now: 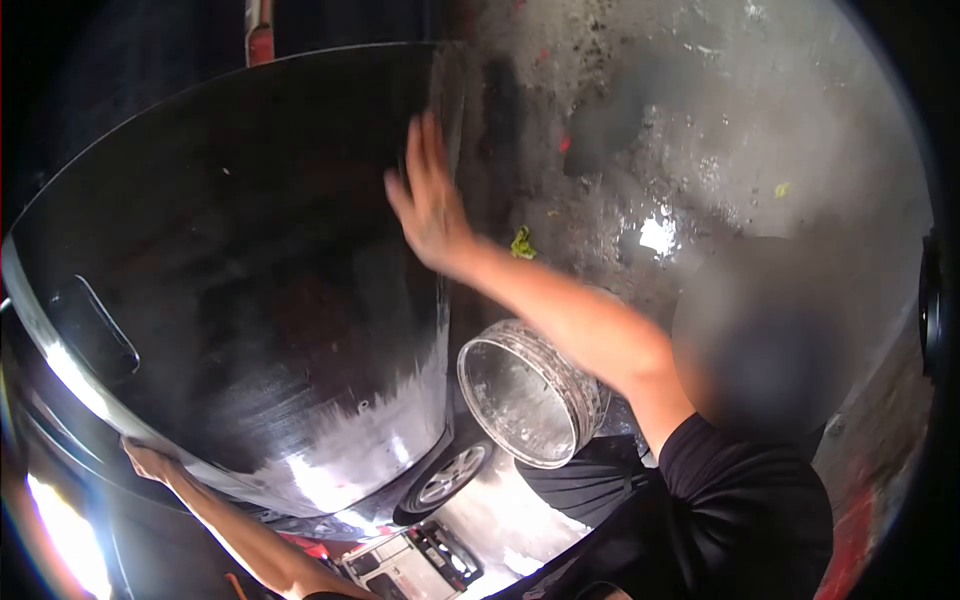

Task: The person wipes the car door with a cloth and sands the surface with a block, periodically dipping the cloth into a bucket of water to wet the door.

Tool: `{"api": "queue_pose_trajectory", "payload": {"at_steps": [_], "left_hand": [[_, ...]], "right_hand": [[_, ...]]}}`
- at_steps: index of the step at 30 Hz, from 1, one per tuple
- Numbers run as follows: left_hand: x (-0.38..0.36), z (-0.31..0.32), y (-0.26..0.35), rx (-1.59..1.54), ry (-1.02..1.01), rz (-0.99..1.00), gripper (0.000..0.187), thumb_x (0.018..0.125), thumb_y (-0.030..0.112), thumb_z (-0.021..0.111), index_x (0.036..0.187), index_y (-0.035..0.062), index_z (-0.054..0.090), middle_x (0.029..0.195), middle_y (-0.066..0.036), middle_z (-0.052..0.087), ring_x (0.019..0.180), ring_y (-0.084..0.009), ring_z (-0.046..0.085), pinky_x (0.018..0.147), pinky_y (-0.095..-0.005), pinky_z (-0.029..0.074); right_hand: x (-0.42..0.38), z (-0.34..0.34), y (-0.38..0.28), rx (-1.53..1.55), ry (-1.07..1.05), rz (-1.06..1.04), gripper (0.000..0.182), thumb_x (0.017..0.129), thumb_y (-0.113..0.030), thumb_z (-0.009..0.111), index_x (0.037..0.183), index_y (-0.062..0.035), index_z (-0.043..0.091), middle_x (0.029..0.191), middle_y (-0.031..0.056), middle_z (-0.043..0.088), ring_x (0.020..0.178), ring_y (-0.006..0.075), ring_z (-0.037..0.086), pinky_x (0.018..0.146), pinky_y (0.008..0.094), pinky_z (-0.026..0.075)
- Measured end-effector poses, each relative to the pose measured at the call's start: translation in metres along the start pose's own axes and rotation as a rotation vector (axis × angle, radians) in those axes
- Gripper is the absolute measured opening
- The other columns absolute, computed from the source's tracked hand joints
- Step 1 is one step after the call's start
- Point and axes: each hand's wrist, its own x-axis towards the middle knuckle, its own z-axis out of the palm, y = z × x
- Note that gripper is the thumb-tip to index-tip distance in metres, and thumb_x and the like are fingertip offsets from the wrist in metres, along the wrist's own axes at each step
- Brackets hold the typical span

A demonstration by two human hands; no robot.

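A dark car door [290, 200] with a recessed handle [105, 325] fills the left of the view. Toward its lower end is a pale, streaked patch [330, 450]. My right hand [435, 215] is spread over the door's right edge, fingers stretched out and slightly blurred, holding nothing. At the door's shiny lower-left rim, my left hand [150, 462] has its fingers bent onto the edge, the fingertips mostly hidden.
Below my right forearm stands a stained bucket [520, 395]. A wheel [448, 475] and a white vehicle [405, 570] show at the bottom. The floor [790, 130] is wet, with a yellow-green scrap [522, 243]. A blurred round patch [760, 345] hides part of the right side.
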Motion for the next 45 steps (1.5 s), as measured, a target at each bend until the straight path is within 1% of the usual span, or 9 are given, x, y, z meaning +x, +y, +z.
{"api": "queue_pose_trajectory", "payload": {"at_steps": [4,10,16,20,26,30,34,39,45], "left_hand": [[0.014,-0.005,-0.015,0.044,-0.021,0.053,0.061,0.098,0.044,0.06,0.133,-0.0052,0.069,0.13,-0.021,0.07,0.12,-0.0337,0.066,0.106,-0.0449,0.051],[0.009,-0.004,-0.008,0.045,-0.031,0.04,0.061,0.1,0.043,0.057,0.135,-0.0048,0.069,0.133,-0.02,0.07,0.121,-0.033,0.065,0.108,-0.0433,0.05],[0.019,-0.002,-0.017,0.006,-0.024,0.054,0.061,0.099,0.044,0.058,0.135,-0.0047,0.069,0.133,-0.02,0.07,0.121,-0.0323,0.065,0.108,-0.043,0.049],[0.01,-0.003,-0.008,0.048,-0.057,0.033,0.061,0.099,0.044,0.058,0.134,-0.0049,0.069,0.133,-0.02,0.07,0.121,-0.0327,0.066,0.107,-0.0433,0.05],[0.031,-0.002,-0.025,0.095,-0.027,0.092,0.06,0.099,0.046,0.057,0.134,-0.0016,0.07,0.134,-0.019,0.07,0.121,-0.0316,0.066,0.107,-0.0429,0.049],[0.02,-0.001,-0.017,0.005,-0.001,0.013,0.062,0.099,0.048,0.059,0.133,-0.002,0.071,0.131,-0.017,0.071,0.118,-0.0309,0.066,0.105,-0.0425,0.05],[0.022,-0.004,-0.015,0.039,0.0,0.082,0.061,0.099,0.044,0.059,0.13,-0.0067,0.071,0.128,-0.02,0.071,0.116,-0.0313,0.066,0.104,-0.0436,0.05],[0.01,0.001,-0.01,0.026,-0.041,0.053,0.062,0.099,0.044,0.06,0.133,-0.0063,0.069,0.132,-0.02,0.07,0.12,-0.0324,0.066,0.106,-0.0442,0.05],[0.011,-0.002,-0.013,-0.001,-0.017,0.03,0.063,0.099,0.046,0.058,0.136,-0.0036,0.068,0.135,-0.019,0.069,0.122,-0.0331,0.065,0.107,-0.0428,0.049]], "right_hand": [[-0.101,0.007,-0.013,-0.158,-0.343,0.042,0.083,0.108,-0.031,0.055,0.163,0.0124,0.01,0.17,0.0375,0.003,0.159,0.0524,0.008,0.13,0.0569,0.014],[0.086,-0.012,0.006,-0.153,0.162,-0.071,0.067,0.11,-0.027,0.051,0.156,0.0162,0.028,0.162,0.0416,0.027,0.15,0.0574,0.029,0.125,0.0545,0.028],[-0.128,0.013,0.008,-0.189,-0.336,0.007,0.078,0.11,-0.029,0.05,0.166,0.0054,0.009,0.169,0.0392,0.002,0.158,0.0554,0.007,0.129,0.0601,0.015],[0.038,0.002,-0.005,-0.035,0.12,0.081,0.072,0.111,-0.03,0.049,0.163,0.0092,0.019,0.169,0.0378,0.009,0.157,0.056,0.011,0.129,0.0578,0.015],[0.089,-0.036,0.023,-0.106,0.029,-0.124,0.067,0.113,-0.038,0.041,0.154,0.0152,0.037,0.164,0.0386,0.027,0.154,0.0549,0.024,0.129,0.0551,0.018],[0.037,0.002,0.006,0.015,0.07,0.012,0.072,0.111,-0.029,0.047,0.16,0.0149,0.018,0.168,0.0393,0.013,0.157,0.054,0.014,0.13,0.0557,0.014],[-0.126,0.027,0.005,-0.122,-0.291,0.023,0.084,0.107,-0.021,0.055,0.163,0.0112,0.001,0.17,0.0369,-0.003,0.159,0.0537,0.005,0.13,0.0572,0.01],[0.081,-0.007,-0.002,-0.058,0.192,-0.032,0.068,0.111,-0.026,0.048,0.161,0.0112,0.021,0.169,0.0371,0.013,0.158,0.0509,0.014,0.13,0.0517,0.017],[-0.083,0.0,0.002,-0.1,-0.295,0.011,0.08,0.11,-0.031,0.048,0.163,0.0135,0.007,0.17,0.0382,0.001,0.16,0.0517,0.002,0.13,0.0573,0.012]]}}
